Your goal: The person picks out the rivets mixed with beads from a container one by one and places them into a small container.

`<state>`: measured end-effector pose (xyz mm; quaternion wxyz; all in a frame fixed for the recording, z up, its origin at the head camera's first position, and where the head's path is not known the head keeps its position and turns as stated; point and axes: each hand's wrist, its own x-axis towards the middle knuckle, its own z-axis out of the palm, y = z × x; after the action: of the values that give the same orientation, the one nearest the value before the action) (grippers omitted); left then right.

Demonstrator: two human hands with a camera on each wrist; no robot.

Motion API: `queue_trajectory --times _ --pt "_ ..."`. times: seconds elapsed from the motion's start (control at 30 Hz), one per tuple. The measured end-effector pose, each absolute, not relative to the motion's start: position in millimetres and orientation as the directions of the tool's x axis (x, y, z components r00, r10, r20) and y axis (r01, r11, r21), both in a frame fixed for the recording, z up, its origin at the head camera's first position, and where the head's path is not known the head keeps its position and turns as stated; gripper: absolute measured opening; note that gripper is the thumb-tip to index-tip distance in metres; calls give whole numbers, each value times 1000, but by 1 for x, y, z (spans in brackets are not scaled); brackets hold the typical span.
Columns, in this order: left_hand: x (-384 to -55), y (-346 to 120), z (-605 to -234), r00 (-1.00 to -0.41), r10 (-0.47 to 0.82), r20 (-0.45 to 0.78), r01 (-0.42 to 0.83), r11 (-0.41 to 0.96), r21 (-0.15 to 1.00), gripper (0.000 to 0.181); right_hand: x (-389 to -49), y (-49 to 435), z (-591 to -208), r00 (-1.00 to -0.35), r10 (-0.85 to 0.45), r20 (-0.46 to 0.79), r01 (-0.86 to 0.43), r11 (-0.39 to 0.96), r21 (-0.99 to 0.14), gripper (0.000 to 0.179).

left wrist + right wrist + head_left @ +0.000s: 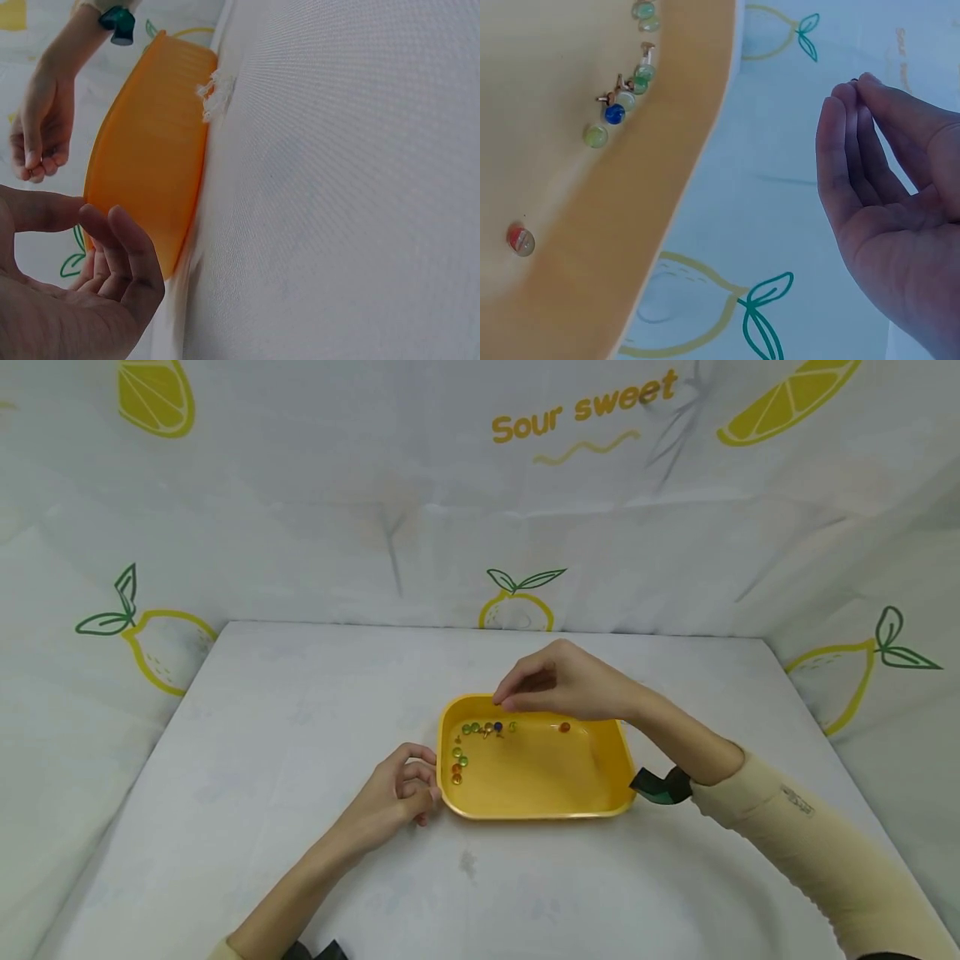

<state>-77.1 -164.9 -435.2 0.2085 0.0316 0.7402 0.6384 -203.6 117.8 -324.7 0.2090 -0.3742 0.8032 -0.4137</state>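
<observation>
A yellow tray (540,777) stands on the white table, holding several glass beads (461,757) in green, amber and blue, with some tiny gold-coloured pin-like pieces (606,98) among them. My left hand (401,789) is at the tray's left end, its loosely bent fingers touching the outer wall; the left wrist view shows the fingertips beside the orange-looking wall. Over the tray's far rim, my right hand (562,681) holds thumb and fingertips together. In the right wrist view a tiny dark thing (854,80) shows between those fingertips, too small to identify.
One orange-red bead (565,727) lies apart from the others near the tray's far wall. A pale, frayed patch (216,96) is by the tray's base. The lemon-printed cloth (337,527) rises behind the table and at both sides.
</observation>
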Motion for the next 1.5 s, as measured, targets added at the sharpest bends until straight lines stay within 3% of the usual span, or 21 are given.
queue_trajectory --times 0.67,1.17,1.5 --pt "-75 -166 -437 -911 309 -273 -228 175 958 49 -204 178 -309 -749 -653 117 -460 384 -800 14" --pt "-77 -165 -436 -911 312 -269 -221 181 958 49 -202 232 -310 -870 -469 153 -382 442 -812 18" --pt "-77 -165 -436 -912 312 -267 -217 184 959 49 -207 259 -323 -938 -329 105 -284 561 -778 22"
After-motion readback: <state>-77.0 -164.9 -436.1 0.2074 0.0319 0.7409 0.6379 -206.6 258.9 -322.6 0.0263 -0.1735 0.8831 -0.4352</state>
